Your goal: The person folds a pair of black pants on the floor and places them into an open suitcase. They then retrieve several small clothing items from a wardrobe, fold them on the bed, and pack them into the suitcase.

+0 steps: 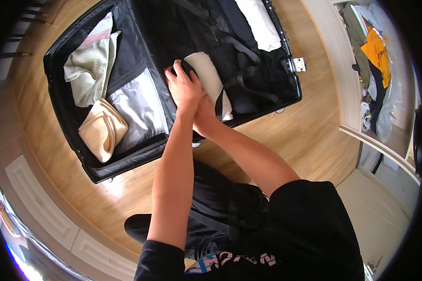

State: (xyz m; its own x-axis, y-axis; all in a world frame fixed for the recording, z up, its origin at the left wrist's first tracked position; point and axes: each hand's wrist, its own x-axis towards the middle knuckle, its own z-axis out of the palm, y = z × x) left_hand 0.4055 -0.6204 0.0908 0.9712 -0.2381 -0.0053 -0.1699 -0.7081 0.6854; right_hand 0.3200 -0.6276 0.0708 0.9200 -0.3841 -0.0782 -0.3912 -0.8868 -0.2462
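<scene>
An open black suitcase [154,138] lies before me. Over its middle, my left hand [184,86] has its fingers curled around a dark item [185,67] whose kind I cannot make out. My right hand [205,105] is beneath and beside it, its fingers mostly hidden. Just right of both hands lies a rolled off-white cloth [207,73], a black strap across its lower part. A white rolled cloth [262,26] is in the far right half. The left half holds a grey-green towel [89,75] with a striped end and a folded cream cloth [103,130].
Loose black straps [244,52] cross the right half. The left half has a silvery translucent panel [140,103]. A wooden floor [260,140] surrounds the suitcase. At right, an open cabinet [351,128] holds clothes and plastic bags; white drawers [38,196] stand at lower left.
</scene>
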